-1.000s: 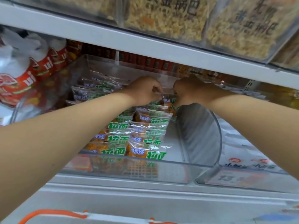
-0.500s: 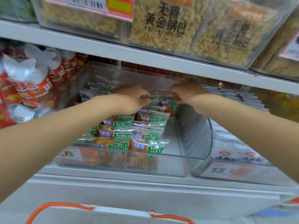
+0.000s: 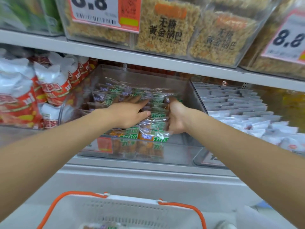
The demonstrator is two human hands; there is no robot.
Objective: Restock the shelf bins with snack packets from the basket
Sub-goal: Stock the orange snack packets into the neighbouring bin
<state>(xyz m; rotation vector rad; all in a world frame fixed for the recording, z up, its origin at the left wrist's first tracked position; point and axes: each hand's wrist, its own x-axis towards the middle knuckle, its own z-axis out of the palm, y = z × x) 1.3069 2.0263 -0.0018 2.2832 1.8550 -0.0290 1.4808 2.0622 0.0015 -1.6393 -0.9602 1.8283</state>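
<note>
Hands have come forward from the back of the bin (image 3: 178, 154): the left hand (image 3: 130, 113) now lies flat on the packets (image 3: 158, 138), the right hand (image 3: 175, 119) curls at their side, its grip hidden, so this row looks done and the basket (image 3: 125, 212) is likely next.

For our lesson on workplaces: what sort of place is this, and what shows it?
Most likely a shop: a price tag reading 8.8, a shelf stocked with snack packets, and a shopping basket below.
</note>
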